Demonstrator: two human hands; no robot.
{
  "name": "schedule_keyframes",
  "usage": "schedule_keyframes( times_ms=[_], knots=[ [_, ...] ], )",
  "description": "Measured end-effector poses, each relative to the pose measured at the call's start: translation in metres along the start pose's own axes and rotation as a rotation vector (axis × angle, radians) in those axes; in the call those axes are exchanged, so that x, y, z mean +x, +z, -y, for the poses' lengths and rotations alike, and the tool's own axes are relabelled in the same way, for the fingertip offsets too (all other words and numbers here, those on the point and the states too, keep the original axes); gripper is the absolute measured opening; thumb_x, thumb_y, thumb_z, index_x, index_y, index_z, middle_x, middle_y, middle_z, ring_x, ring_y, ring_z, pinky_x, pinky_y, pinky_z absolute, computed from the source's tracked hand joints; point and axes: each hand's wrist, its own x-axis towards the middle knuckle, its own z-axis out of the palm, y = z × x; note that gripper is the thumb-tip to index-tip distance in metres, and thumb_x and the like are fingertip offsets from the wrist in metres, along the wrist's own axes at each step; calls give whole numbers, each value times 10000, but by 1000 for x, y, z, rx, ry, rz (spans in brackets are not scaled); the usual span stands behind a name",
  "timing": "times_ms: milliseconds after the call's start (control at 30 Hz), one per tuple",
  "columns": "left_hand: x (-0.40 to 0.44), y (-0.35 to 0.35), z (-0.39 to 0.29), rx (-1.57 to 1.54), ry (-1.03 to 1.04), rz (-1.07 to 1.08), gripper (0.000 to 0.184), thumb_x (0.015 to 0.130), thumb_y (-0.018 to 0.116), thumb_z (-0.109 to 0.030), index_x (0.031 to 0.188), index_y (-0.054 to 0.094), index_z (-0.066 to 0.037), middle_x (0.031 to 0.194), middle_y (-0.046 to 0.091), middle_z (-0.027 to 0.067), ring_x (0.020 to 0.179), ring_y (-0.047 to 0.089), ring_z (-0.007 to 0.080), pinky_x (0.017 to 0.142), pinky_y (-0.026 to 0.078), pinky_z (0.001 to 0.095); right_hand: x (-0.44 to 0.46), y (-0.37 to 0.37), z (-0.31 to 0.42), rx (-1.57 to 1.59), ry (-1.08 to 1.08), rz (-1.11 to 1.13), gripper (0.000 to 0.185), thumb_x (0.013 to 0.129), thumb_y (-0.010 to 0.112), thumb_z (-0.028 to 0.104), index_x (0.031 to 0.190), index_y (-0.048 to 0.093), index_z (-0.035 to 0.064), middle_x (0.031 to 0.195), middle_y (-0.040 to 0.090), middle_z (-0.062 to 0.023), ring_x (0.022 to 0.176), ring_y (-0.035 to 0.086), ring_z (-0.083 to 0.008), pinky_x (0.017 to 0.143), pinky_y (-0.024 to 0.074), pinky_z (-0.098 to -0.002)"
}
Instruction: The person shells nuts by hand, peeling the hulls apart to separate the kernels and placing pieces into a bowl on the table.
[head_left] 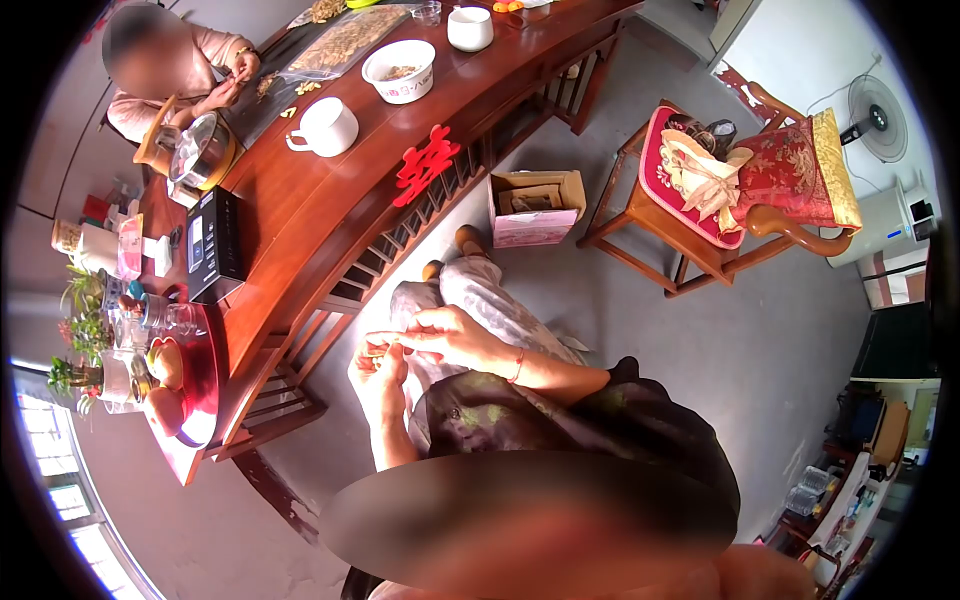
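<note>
a small piece (376, 351), too tiny to name or show its long axis, is sitting in the left hand (376, 388), whose fingertips are pinching it. the right hand (455, 338) is curling close from the right, its grip unclear; the table (290, 245) is standing beyond.

We see a glossy wooden table (275, 225), a smooth white mug (331, 127) that looks ceramic, and a bag (350, 40) of clear, shiny plastic. To us the carton (540, 233) looks like matt cardboard, the chair (795, 232) varnished wood, its backrest cover (790, 165) sheeny cloth, and the floor (640, 345) smooth with a dull sheen.
</note>
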Motion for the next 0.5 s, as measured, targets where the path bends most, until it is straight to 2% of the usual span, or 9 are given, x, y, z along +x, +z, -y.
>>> schedule_keyframes(
  times_ms=[100, 167, 233, 267, 300, 367, 433, 500],
  knots=[
    [0, -3, 0, -7, -3, 38, 29, 841, 560, -6, 858, 581, 5, 686, 592, 43, 427, 310, -8, 387, 211, 160, 0, 0, 2, 43, 46, 19, 186, 909, 582, 186, 837, 614, 17, 634, 502, 37, 555, 452, -38, 496, 347, -199],
    [1, -2, -2, -98, -58, 24, 32, 813, 580, 9, 838, 601, 13, 647, 560, 2, 441, 323, 1, 404, 234, 167, 0, 0, 1, 55, 72, 22, 184, 911, 581, 182, 837, 613, 17, 631, 501, 36, 554, 451, -37, 493, 348, -201],
    [1, 3, 0, -100, -64, -6, 42, 806, 565, 19, 833, 597, 17, 647, 562, 8, 440, 325, 5, 405, 234, 167, 0, 1, -3, -183, -135, -8, 172, 917, 577, 172, 855, 611, 16, 627, 499, 35, 553, 450, -34, 486, 348, -200],
    [0, 1, 0, -99, -64, -55, 54, 799, 549, 30, 828, 593, 21, 647, 563, 13, 440, 326, 9, 405, 234, 168, 1, 5, -8, -71, -115, -19, 161, 923, 573, 165, 887, 611, 13, 629, 500, 37, 559, 453, -24, 481, 349, -189],
    [2, -6, 7, -141, -58, -38, 39, 802, 563, 7, 835, 578, 23, 645, 563, 38, 424, 313, 10, 387, 216, 172, 1, 5, -7, -122, -131, -30, 165, 919, 573, 157, 935, 617, -2, 656, 523, 27, 555, 467, -36, 486, 370, -191],
    [1, -4, 2, -47, -64, -62, 43, 766, 571, 13, 806, 582, 25, 626, 551, 21, 426, 314, 13, 394, 217, 177, 1, 2, -4, -22, 11, 8, 149, 921, 565, 151, 927, 610, 9, 651, 510, 33, 546, 452, -29, 474, 347, -183],
    [0, 3, -5, -118, -81, -59, 43, 750, 579, 6, 789, 585, 24, 598, 525, -3, 428, 317, 15, 397, 213, 183, 1, 6, 2, 6, 76, -2, 139, 926, 554, 147, 905, 602, 18, 640, 496, 38, 539, 440, -23, 465, 327, -177],
    [-1, 3, -5, -169, -43, -35, 56, 769, 575, -23, 804, 589, 18, 576, 502, -21, 420, 305, 17, 388, 200, 195, 2, 8, 2, -27, 17, 0, 132, 929, 550, 130, 885, 592, 13, 634, 506, 35, 535, 438, -21, 464, 321, -176]
  ],
)
